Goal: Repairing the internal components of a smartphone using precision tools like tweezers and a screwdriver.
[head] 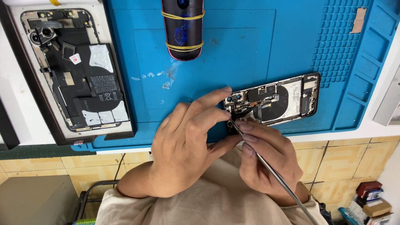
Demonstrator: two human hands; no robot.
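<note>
Near mat edge, opened phone [283, 100] lies crosswise (cameras toward left hand [187, 141]).

mat [258, 50]: was bright blue, with a grid of small square pockets at one side
opened phone [273, 100]: was black inside, with silver patches
larger opened phone [79, 71]: was black and silver
tool [275, 175]: was silver metal
counter [25, 108]: was white
floor tiles [350, 162]: were yellow-tan

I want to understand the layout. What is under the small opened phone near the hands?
The opened phone lies on the blue mat. The left hand covers its corner, so that part is unseen.
</note>
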